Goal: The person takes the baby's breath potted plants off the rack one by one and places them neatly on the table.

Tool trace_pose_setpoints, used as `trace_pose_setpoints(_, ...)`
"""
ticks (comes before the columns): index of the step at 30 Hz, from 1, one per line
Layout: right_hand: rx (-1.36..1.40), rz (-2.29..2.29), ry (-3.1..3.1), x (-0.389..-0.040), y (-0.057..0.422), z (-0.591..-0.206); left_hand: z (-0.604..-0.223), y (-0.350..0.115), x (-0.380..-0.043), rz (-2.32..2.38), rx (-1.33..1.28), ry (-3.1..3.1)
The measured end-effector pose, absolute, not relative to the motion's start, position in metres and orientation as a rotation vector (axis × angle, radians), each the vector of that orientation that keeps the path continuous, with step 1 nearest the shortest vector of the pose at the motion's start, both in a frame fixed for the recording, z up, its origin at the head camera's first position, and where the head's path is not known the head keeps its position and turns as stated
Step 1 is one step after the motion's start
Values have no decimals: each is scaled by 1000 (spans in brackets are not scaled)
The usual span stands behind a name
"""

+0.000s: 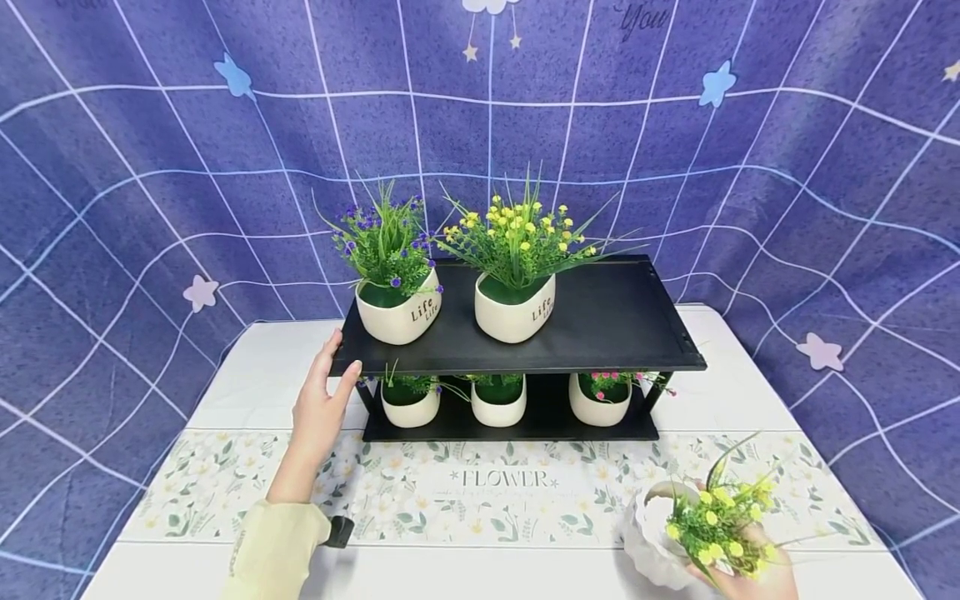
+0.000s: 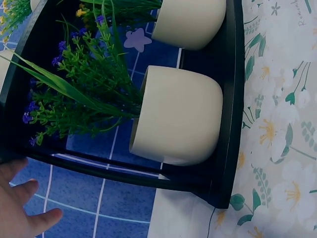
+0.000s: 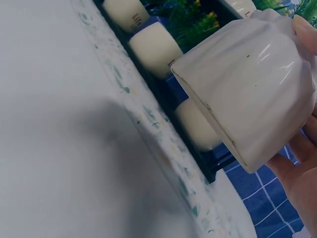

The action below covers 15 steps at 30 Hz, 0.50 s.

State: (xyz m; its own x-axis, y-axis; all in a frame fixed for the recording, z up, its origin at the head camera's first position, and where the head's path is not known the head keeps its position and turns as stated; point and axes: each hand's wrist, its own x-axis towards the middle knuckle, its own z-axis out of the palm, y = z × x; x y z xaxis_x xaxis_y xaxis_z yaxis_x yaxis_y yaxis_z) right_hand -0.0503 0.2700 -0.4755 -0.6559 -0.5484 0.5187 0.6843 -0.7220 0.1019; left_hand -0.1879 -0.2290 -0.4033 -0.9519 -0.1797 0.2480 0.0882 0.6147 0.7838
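Observation:
At the left end of the black two-tier shelf [image 1: 615, 325], my left hand [image 1: 318, 408] touches the front corner of the top board, thumb and fingers spread. Two white pots stand on that board: one with purple flowers [image 1: 401, 312], one with yellow flowers [image 1: 510, 317]. At front right, my right hand [image 1: 772, 575] grips a white fluted flower pot [image 3: 252, 84] by its upper part. In the right wrist view the pot is tilted, its base showing above the table. Yellow artificial flowers [image 1: 720, 525] spread over the pot's opening and partly hide the hand.
On the lower tier are a left white pot [image 1: 410, 408], a middle one [image 1: 498, 408] and a right one with pink flowers [image 1: 598, 404]. A floral runner [image 1: 502, 500] lettered FLOWER crosses the white table [image 1: 450, 571]. Behind hangs a blue gridded curtain [image 1: 480, 133].

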Motion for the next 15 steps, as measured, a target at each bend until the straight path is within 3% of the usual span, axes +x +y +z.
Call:
trace_pose_setpoints(6, -234, -2003, -430, -54, 285, -486, -403, -230, -188, -1246, 81, -2539)
trace_pose_setpoints(15, -250, -1748, -394, -62, 291, -512, -402, -231, -188, -1234, 89, -2549)
